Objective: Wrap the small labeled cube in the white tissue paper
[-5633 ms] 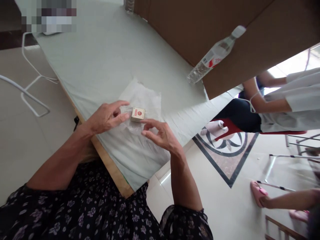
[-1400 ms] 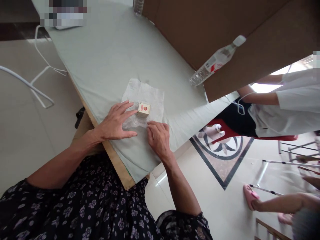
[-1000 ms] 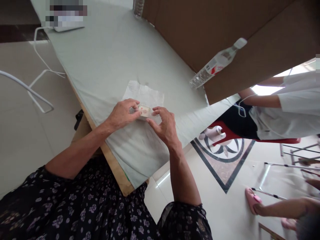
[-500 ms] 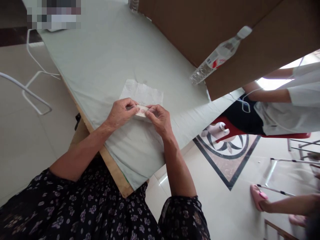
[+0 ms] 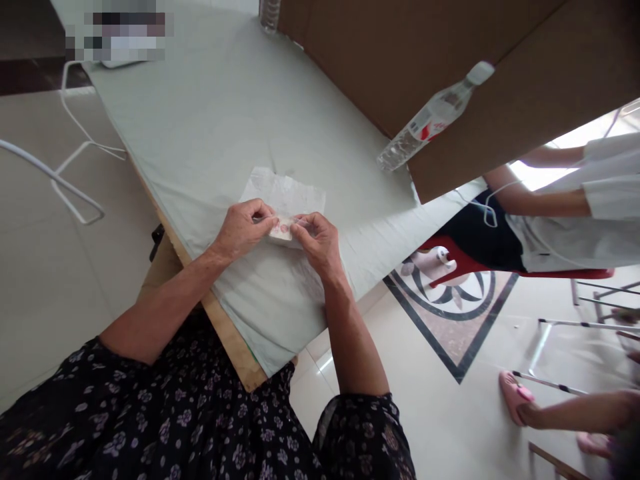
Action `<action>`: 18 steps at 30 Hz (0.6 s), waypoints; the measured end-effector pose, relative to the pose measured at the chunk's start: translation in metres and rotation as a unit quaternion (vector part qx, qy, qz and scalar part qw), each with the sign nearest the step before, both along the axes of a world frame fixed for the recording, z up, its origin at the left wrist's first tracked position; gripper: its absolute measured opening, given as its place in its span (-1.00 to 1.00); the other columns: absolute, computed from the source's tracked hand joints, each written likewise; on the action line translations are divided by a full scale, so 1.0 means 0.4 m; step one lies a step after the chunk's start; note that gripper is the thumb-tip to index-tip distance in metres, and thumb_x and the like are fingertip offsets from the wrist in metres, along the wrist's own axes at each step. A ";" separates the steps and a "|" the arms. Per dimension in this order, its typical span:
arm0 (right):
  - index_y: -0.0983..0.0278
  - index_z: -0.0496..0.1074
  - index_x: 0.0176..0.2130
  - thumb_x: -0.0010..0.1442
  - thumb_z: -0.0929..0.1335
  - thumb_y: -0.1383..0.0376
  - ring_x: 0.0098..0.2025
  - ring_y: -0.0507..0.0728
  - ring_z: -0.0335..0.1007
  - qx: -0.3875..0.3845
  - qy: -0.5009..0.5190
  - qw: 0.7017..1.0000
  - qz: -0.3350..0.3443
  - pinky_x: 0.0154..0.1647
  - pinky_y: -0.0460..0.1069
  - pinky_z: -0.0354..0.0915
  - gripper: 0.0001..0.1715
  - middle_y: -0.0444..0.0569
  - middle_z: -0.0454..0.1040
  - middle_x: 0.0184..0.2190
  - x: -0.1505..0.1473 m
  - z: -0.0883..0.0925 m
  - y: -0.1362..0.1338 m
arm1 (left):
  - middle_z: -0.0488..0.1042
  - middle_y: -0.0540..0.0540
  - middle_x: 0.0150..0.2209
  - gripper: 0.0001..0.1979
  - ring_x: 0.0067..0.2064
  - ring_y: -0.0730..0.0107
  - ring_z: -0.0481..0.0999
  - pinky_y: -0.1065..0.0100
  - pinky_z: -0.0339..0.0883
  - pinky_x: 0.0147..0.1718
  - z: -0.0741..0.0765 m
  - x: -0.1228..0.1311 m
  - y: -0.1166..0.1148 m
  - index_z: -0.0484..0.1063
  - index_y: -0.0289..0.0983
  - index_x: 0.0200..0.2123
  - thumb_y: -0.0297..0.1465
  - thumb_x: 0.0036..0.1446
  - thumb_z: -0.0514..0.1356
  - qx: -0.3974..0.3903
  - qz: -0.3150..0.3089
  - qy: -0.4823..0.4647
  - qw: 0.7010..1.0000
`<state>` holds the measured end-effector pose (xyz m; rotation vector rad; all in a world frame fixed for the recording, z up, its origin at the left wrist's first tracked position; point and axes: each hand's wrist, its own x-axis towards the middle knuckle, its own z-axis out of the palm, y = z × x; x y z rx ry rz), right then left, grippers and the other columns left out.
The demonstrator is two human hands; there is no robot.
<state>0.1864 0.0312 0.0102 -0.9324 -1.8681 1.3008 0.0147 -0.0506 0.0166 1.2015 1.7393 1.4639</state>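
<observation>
My left hand (image 5: 247,228) and my right hand (image 5: 316,241) meet near the table corner. Each pinches, thumb against fingers, one side of a small pale piece with reddish marks (image 5: 281,229); its exact kind is unclear. A thin, creased white sheet of paper (image 5: 287,191) spreads on the cloth just beyond my fingers. Part of the sheet seems to run under the pale piece, though my fingers hide where they meet.
Pale green cloth covers the table (image 5: 200,120). A tall brown cardboard panel (image 5: 400,67) stands at the right, with a clear plastic bottle (image 5: 430,123) by it. Beyond the panel sits another person in a white top (image 5: 610,200). White cables (image 5: 75,180) hang at left.
Both hands keep their pinch with little movement. The pale piece's marked face now shows more broadly between my thumbs. The whole view has shifted slightly.
</observation>
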 end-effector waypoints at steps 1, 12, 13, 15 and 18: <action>0.20 0.39 -0.39 0.14 0.42 0.08 -0.23 0.08 0.49 -0.002 0.001 1.000 0.001 -0.13 0.01 0.36 -0.73 -0.05 0.63 -0.22 0.000 -0.001 0.000 | 0.64 -0.09 -0.29 -0.85 -0.27 0.34 0.55 0.32 0.40 -0.21 0.001 -0.001 0.000 0.45 -0.25 -0.50 -0.30 0.00 0.28 -0.002 -0.002 0.004 1.000; 0.18 0.49 -0.15 0.27 0.36 0.22 -0.04 0.20 0.52 0.196 -0.101 0.969 -0.116 0.05 0.15 0.37 -0.84 0.02 0.65 -0.10 0.028 -0.002 -0.009 | 0.60 -0.04 -0.39 -0.87 -0.35 0.39 0.47 0.36 0.31 -0.31 0.019 -0.009 0.004 0.44 -0.25 -0.52 -0.34 -0.01 0.27 -0.051 -0.009 0.040 0.998; 0.18 0.50 -0.13 0.30 0.34 0.26 0.04 0.23 0.51 0.254 -0.119 0.950 -0.135 0.11 0.18 0.33 -0.84 0.05 0.64 -0.03 0.031 0.009 -0.021 | 0.60 -0.04 -0.39 -0.87 -0.35 0.39 0.47 0.36 0.31 -0.31 0.020 -0.009 0.004 0.44 -0.25 -0.51 -0.34 0.00 0.27 -0.054 -0.011 0.039 0.998; 0.17 0.53 -0.12 0.38 0.30 0.31 0.11 0.24 0.49 0.345 -0.152 0.918 -0.127 0.16 0.19 0.28 -0.81 0.05 0.63 0.02 0.030 0.032 -0.047 | 0.60 -0.03 -0.39 -0.88 -0.34 0.39 0.46 0.36 0.30 -0.30 0.020 -0.008 0.006 0.46 -0.25 -0.50 -0.33 0.01 0.27 -0.058 -0.016 0.044 0.997; 0.19 0.55 -0.05 0.46 0.26 0.33 0.04 0.22 0.49 0.403 -0.203 0.892 -0.031 0.10 0.15 0.26 -0.74 0.05 0.64 0.00 0.009 0.051 -0.078 | 0.57 -0.01 -0.41 -0.88 -0.35 0.39 0.45 0.35 0.29 -0.30 0.021 -0.008 0.009 0.46 -0.25 -0.48 -0.32 0.02 0.26 -0.069 -0.019 0.062 0.995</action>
